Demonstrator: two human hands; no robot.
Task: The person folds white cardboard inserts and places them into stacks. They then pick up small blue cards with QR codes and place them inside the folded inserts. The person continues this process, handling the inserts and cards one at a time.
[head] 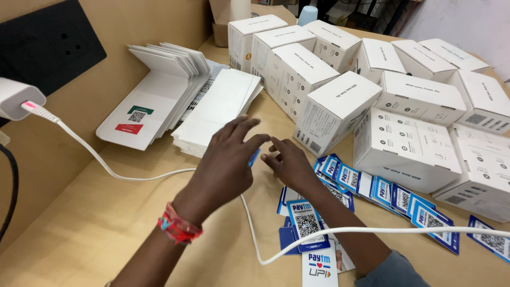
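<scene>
My left hand (226, 165) reaches over the wooden table (106, 212) with fingers spread, and a small blue card (254, 157) shows under its fingertips. My right hand (289, 162) is just to the right, fingers curled, its fingertips meeting the same card. Red and blue bands circle my left wrist. A stack of white folded sheets (218, 111) lies just beyond my left hand. A row of blue and white code cards (382, 191) fans out to the right of my right hand, and more of these cards (305, 223) lie under my right forearm.
Several white boxes (332, 109) stand packed together at the back right. A pile of folded white cartons (159, 90) leans against the left wall. A white charger (13, 98) sits in a black wall socket, and its white cable (372, 231) crosses the table over my right forearm.
</scene>
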